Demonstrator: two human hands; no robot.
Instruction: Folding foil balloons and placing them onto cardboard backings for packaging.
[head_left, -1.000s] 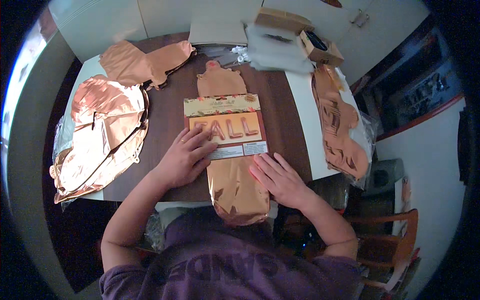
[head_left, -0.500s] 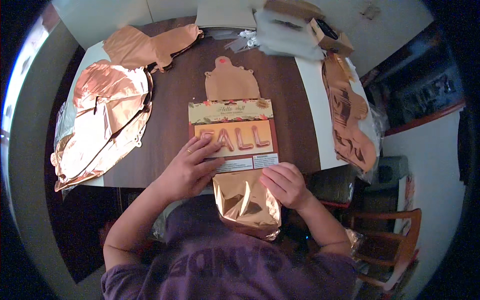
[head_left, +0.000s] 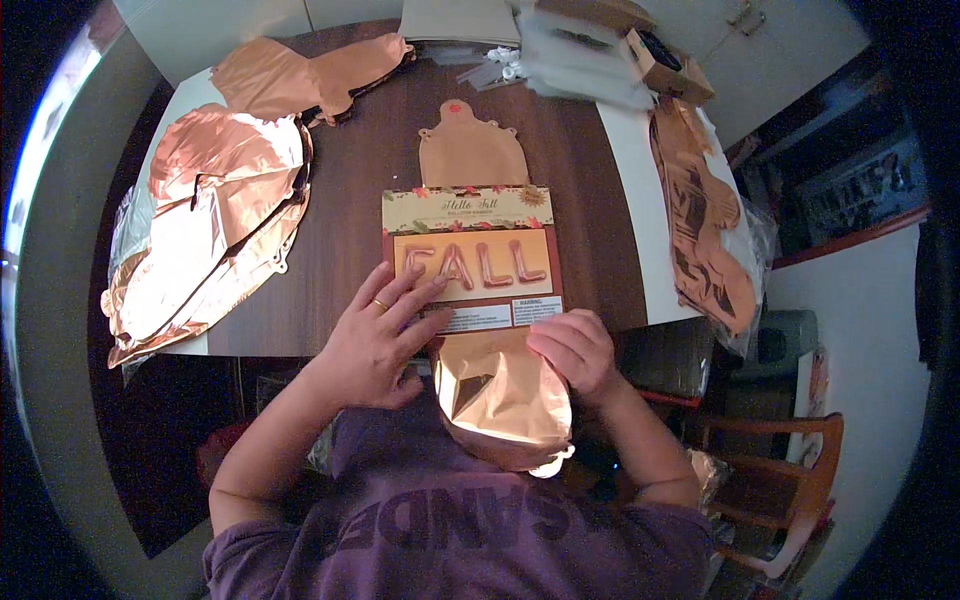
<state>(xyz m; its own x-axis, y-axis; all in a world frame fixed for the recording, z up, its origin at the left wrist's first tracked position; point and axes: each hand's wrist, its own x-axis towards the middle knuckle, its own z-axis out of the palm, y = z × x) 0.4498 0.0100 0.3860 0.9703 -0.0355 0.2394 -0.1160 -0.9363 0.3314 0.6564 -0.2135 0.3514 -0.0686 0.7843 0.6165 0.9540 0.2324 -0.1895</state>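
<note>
A printed cardboard card (head_left: 470,215) with a picture of rose-gold letter balloons lies near the table's front edge. Beneath it is a flat rose-gold foil balloon (head_left: 470,155); its tabbed end shows beyond the card, and the shiny near end (head_left: 500,390) hangs over the edge toward me. My left hand (head_left: 385,330) rests on the card's lower left part, fingers spread, a ring on one. At the card's lower right corner my right hand (head_left: 575,350) is closed, fingers curled over the card's edge and the foil. Its thumb is hidden.
Large flat foil balloons lie at the left (head_left: 215,220) and far left (head_left: 310,80), another (head_left: 700,220) at the right. At the back are clear plastic bags (head_left: 580,60), small white pieces (head_left: 507,65) and an open box (head_left: 665,65). A wooden chair (head_left: 770,480) stands lower right.
The view has shifted slightly. My left thumb has moved away from the card's lower edge, and the hanging foil has turned a little, its tip now showing. My right hand keeps its place.
</note>
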